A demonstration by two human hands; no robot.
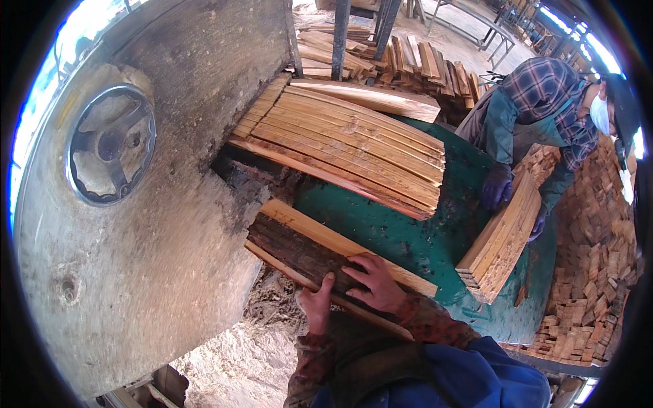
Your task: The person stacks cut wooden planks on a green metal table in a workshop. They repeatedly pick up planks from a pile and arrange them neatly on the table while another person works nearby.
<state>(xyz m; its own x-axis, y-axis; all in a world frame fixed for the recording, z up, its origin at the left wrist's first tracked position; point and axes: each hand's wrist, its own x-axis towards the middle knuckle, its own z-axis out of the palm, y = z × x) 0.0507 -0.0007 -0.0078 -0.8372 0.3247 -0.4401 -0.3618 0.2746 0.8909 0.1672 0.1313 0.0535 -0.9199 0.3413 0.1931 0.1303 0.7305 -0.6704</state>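
A board with dark bark on its face (292, 243) lies at the near edge of the green table, against a paler board (401, 272) on its far side. My left hand (316, 306) is closed on its near edge, thumb on top and fingers mostly hidden below. My right hand (377, 284) lies on the bark face with its fingers spread. Beyond them sits a wide row of sawn boards (347, 139), side by side, with one more board (374, 98) behind it.
A green table (354, 217) extends right, where a gloved, masked co-worker (537, 115) grips a board bundle (503, 238). At left stands a large worn machine panel (183, 251) with a handwheel (111, 144). Wood blocks (585, 292) are piled right; stacked planks (428, 64) lie behind.
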